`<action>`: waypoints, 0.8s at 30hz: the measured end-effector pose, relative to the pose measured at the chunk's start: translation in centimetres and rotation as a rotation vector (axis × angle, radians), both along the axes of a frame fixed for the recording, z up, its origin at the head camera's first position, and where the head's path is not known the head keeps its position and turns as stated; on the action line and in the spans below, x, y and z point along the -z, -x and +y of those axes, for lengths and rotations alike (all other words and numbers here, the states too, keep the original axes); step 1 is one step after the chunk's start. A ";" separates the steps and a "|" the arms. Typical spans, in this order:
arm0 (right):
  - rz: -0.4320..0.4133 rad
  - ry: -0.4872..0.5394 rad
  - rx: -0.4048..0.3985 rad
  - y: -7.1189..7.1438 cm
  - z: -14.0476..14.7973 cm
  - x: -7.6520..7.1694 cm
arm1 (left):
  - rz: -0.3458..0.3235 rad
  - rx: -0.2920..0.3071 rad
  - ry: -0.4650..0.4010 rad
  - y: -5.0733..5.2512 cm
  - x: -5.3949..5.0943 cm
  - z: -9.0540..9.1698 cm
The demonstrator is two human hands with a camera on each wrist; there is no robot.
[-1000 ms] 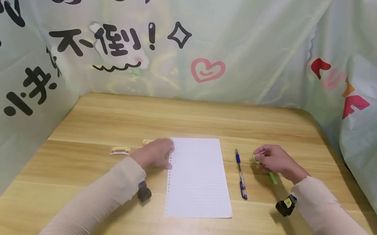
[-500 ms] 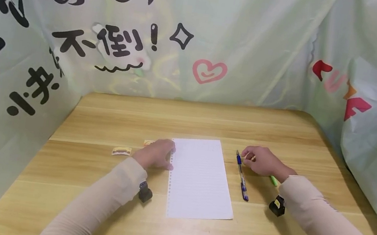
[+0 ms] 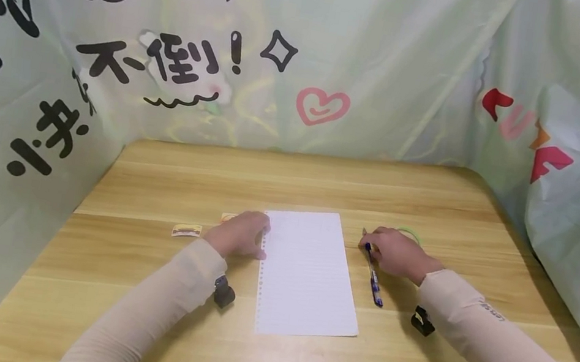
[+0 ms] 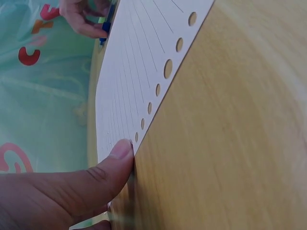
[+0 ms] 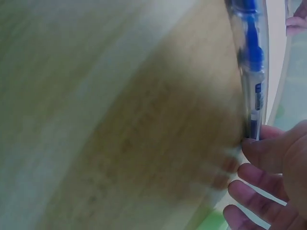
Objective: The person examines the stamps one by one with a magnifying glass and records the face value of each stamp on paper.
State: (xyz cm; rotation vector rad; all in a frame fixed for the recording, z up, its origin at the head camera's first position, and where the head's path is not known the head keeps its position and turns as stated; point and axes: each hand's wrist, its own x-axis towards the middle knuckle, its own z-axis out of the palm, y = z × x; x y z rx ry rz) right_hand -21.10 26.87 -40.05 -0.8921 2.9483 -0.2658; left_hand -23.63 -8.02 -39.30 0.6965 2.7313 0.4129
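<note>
A white lined sheet of loose-leaf paper [image 3: 310, 276] with punched holes lies mid-table. My left hand [image 3: 240, 234] rests at its holed left edge; in the left wrist view the thumb [image 4: 108, 172] touches that edge beside the holes. To the right of the sheet lies a blue ballpoint pen [image 3: 374, 282], its tip pointing away from me. My right hand [image 3: 396, 255] pinches the pen near its blue grip, between thumb and index finger; in the right wrist view the pen [image 5: 254, 62] runs up from those fingertips, while the other fingers stand apart from it.
A thin green curved item [image 3: 412, 234] shows behind my right hand, mostly hidden. Left of the sheet lie a small printed sticker-like piece [image 3: 186, 230] and another small piece [image 3: 227, 217], partly covered by my left hand. Printed cloth [image 3: 395, 66] surrounds the wooden table [image 3: 290, 181].
My right hand has moved left from the green item to the pen and taken hold of it. My left hand has stayed at the paper's edge.
</note>
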 end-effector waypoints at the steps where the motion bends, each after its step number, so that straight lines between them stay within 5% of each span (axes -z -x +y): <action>1: 0.010 0.003 -0.011 0.0 0.0 0.0 | 0.000 0.000 -0.002 0.0 0.0 0.0; 24: 0.053 0.042 -0.028 -0.1 0.3 0.2 | -0.015 0.003 -0.016 -0.2 -0.2 -0.1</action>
